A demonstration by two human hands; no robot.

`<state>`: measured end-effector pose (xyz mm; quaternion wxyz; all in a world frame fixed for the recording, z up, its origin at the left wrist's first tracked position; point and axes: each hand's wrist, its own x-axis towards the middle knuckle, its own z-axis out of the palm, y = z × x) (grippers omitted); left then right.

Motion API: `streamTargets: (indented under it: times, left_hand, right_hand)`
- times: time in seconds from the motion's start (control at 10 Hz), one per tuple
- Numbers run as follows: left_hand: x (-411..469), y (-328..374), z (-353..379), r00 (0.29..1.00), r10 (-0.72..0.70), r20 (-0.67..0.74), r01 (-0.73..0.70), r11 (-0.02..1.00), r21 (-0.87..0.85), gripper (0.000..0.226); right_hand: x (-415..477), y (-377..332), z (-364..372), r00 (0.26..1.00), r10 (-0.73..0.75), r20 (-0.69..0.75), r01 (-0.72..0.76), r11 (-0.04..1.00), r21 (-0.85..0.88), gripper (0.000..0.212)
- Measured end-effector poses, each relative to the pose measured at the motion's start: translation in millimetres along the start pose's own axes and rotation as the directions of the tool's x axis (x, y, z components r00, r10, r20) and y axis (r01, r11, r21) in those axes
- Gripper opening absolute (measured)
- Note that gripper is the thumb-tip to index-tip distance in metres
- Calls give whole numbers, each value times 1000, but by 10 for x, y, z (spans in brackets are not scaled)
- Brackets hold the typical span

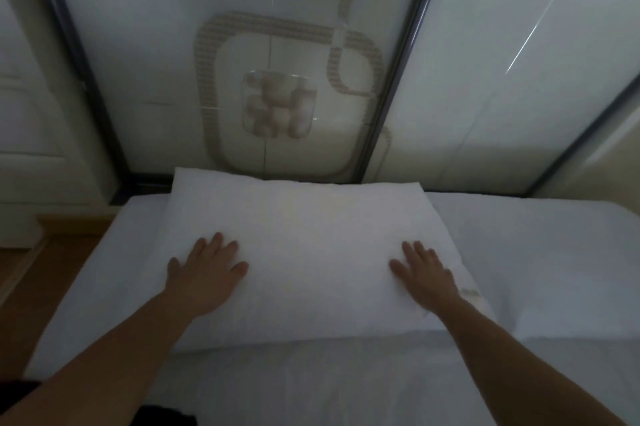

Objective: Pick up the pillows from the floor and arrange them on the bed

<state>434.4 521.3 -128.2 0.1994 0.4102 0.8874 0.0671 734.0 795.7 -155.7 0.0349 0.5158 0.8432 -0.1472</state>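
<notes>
A white pillow (304, 252) lies flat at the head of the bed (536, 270), its far edge against the glossy wall panels. My left hand (204, 273) rests palm down on the pillow's near left part, fingers spread. On the near right part, close to the pillow's right edge, my right hand (426, 276) presses flat in the same way. Neither hand grips anything. No other pillow is in view.
The bed's white sheet spreads to the right and towards me. Glossy white sliding panels (242, 62) with dark frames and a beige pattern stand behind the bed. A strip of wooden floor (41, 270) and a white cabinet (31, 114) are on the left.
</notes>
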Motion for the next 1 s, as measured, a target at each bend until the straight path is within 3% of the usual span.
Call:
streamTargets:
  times: [0.1,0.2,0.3,0.4,0.5,0.6,0.7,0.9,1.0]
  left_hand:
    - [-119,-212,-22,996,-87,23,86,995,45,60]
    - [-208,-246,-38,979,-184,-89,186,983,8,65]
    - [-230,-3,6,990,-54,-133,57,998,20,66]
    - [-268,36,83,998,-29,-48,32,997,65,63]
    - [-374,-318,85,979,-200,34,196,976,96,68]
    - [-509,-630,-13,918,-397,5,396,916,71,76]
    - [-567,-694,-79,925,-367,-98,373,927,50,74]
    - [-675,-333,-149,967,-200,-157,202,979,0,69]
    - [-798,-297,-165,978,-125,-165,144,984,103,63]
  right_hand:
    - [-15,180,-123,990,139,1,-139,990,15,67]
    - [-61,164,-239,973,221,-73,-221,975,4,68]
    - [-160,-275,-212,988,-20,-154,23,999,22,66]
    - [-331,-671,-106,946,-252,-202,259,966,9,66]
    - [-392,-652,29,956,-277,-94,275,961,-31,66]
    - [-390,-319,31,999,33,-16,-34,998,-52,66]
    - [-442,-113,-69,963,253,-91,-254,967,-4,66]
    - [-678,-288,-250,981,130,-143,-120,990,80,67]
    - [-833,-394,-299,985,75,-153,-60,993,104,67]
